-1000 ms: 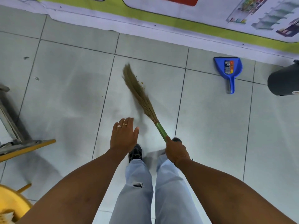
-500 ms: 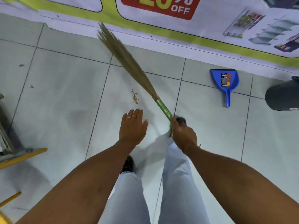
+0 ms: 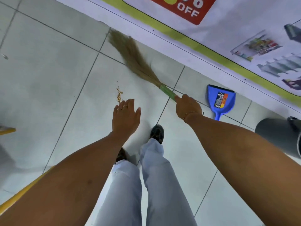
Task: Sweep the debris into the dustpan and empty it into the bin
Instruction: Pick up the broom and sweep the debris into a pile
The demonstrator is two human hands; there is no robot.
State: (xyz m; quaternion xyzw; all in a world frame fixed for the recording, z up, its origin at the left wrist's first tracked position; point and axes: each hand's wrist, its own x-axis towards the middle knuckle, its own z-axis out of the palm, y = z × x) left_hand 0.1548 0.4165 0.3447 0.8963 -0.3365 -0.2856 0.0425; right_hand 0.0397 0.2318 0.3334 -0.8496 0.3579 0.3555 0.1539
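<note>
My right hand (image 3: pixel 187 106) grips the green handle of a grass broom (image 3: pixel 133 57). Its brown bristles fan out up and left toward the wall banner. A small trail of brown debris (image 3: pixel 119 95) lies on the white tile, just ahead of my left hand (image 3: pixel 126 117), which hovers flat with fingers apart and holds nothing. A blue dustpan (image 3: pixel 221 101) lies on the floor just right of my right hand, its mouth toward the wall. The dark grey bin (image 3: pixel 276 136) stands at the right edge, partly cut off.
A printed banner (image 3: pixel 211 35) runs along the wall base at the top. A yellow-edged frame (image 3: pixel 21 191) juts in at lower left. My legs and black shoes (image 3: pixel 157 132) stand in the middle. A small speck (image 3: pixel 4 56) lies at far left.
The broom has swung to the right and lies lower over the tiles. My right hand moved right toward the dustpan. The view turned, and the debris sits closer to my left hand.
</note>
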